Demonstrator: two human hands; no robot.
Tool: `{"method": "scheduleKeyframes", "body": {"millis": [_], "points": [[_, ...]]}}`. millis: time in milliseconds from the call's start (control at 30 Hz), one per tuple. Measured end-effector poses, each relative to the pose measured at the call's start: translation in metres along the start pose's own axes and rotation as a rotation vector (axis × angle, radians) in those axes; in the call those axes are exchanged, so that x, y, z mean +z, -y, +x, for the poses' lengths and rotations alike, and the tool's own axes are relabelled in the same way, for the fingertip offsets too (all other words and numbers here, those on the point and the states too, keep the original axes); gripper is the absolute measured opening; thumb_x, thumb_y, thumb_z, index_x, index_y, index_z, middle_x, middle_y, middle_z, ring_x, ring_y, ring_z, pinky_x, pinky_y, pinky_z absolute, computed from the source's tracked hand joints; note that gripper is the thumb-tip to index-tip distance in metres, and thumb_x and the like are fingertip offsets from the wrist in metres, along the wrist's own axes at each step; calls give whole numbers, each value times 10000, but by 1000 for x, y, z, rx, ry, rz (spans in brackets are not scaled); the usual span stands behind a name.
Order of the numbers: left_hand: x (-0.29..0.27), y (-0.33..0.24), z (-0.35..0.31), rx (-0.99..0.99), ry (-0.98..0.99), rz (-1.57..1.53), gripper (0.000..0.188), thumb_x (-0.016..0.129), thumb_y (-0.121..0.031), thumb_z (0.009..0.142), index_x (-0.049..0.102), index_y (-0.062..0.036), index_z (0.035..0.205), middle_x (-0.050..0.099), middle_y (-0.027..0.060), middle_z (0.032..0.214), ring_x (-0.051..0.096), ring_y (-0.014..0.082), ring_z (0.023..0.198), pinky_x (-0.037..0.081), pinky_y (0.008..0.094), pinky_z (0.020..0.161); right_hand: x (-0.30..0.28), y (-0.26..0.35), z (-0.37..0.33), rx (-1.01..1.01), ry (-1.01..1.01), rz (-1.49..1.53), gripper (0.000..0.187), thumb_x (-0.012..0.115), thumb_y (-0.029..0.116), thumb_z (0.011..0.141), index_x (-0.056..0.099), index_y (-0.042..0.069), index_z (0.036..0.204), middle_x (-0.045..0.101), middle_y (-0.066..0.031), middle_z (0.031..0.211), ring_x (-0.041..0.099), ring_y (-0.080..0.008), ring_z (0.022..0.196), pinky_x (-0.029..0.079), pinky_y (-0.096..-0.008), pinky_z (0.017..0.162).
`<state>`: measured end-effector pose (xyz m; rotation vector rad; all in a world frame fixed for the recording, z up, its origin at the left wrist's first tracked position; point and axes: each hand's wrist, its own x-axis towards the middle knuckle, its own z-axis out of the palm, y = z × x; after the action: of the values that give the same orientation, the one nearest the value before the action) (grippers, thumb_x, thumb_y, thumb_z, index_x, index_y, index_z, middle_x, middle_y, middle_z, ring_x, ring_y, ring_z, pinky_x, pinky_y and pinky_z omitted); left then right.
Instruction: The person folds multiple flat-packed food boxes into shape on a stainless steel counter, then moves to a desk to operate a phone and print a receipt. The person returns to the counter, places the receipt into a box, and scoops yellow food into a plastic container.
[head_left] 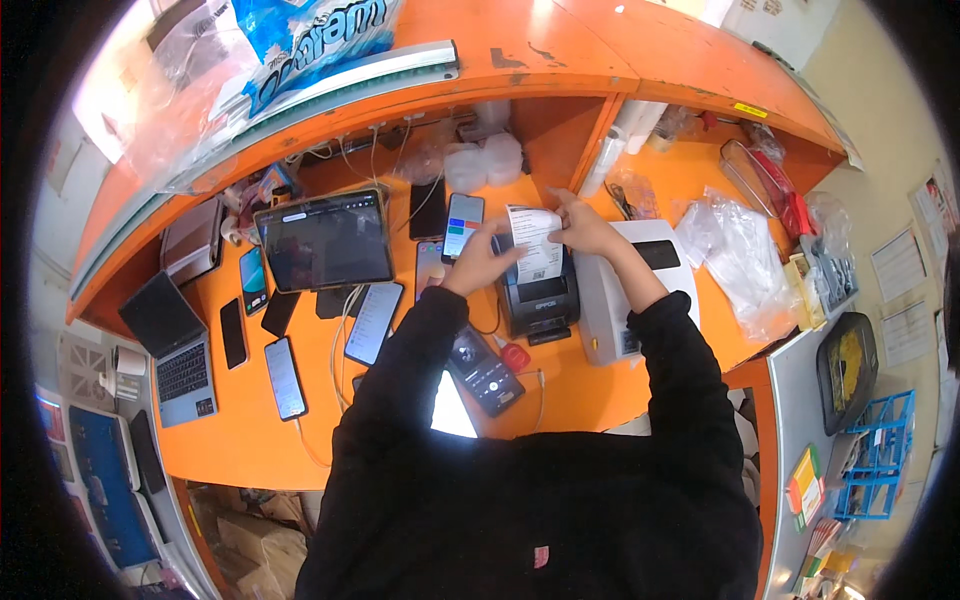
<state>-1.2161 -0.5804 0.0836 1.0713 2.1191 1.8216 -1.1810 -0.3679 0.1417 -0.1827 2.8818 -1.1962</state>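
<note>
Left hand (480,262) holding receipt (534,240) by left edge, right hand (590,230) pinching right edge. Receipt partly covering black printer (541,303). Phones (463,226) lying left, white machine (598,305) sitting right.

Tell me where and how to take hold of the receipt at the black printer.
Probably best pinched by its long side edges, coming from left and right: the receipt is a thin, narrow strip, and its lower end overlaps the black printer in this view, making the sides easier to reach.
</note>
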Motion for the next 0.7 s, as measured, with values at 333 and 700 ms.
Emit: {"method": "scheduleKeyframes", "body": {"millis": [333,700], "points": [[6,-24,-34,-112,232,556,1092,825,-316,502,243,-132,1408,218,109,1453,100,406,1355,76,617,1054,-8,15,-26,-36,-197,362,615,633,-86,727,402,13,1288,624,-105,895,621,-165,789,497,-275,690],[8,-21,-39,-55,199,647,990,780,-462,576,325,-124,1388,238,109,1463,102,354,1377,92,576,1068,65,109,-223,-780,62,-163,429,577,53,783,474,49,1200,562,-85,833,593,-238,774,497,-352,700]]}}
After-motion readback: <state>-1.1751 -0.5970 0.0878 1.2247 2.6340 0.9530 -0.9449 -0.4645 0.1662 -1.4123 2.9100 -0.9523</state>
